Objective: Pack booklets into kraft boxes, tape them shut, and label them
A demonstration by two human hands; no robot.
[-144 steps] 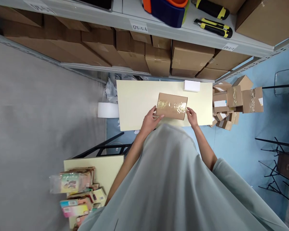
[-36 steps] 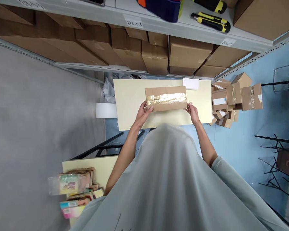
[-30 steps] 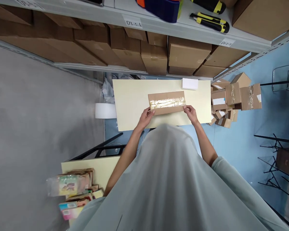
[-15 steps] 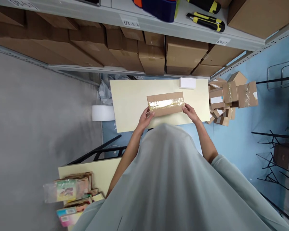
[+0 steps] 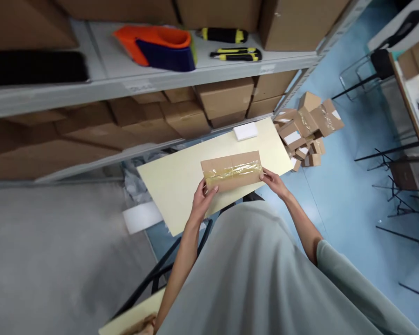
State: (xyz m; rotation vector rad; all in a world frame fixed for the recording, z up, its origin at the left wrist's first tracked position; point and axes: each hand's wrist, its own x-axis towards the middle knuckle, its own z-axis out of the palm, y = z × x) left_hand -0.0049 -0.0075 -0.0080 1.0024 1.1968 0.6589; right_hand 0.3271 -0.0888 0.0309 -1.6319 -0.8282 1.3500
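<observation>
A white box (image 5: 246,131) lies on the cream tabletop (image 5: 174,186) behind the taped cardboard carton (image 5: 232,170); labelled parcels (image 5: 304,122) are heaped past its right end. Over the tabletop, the person's left hand (image 5: 201,200) and right hand (image 5: 274,182), each partly closed, grip the carton's opposite ends. Shelf labels (image 5: 138,86) are too blurred to read.

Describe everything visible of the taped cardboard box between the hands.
The box looks like plain brown cardboard, oblong, with shiny, yellowish see-through tape lengthwise along the visible face. That face looks closed. It slants slightly, right end higher in the picture, over the cream table; resting or lifted, I can't tell. The left hand holds its left end, the right hand its right.
</observation>
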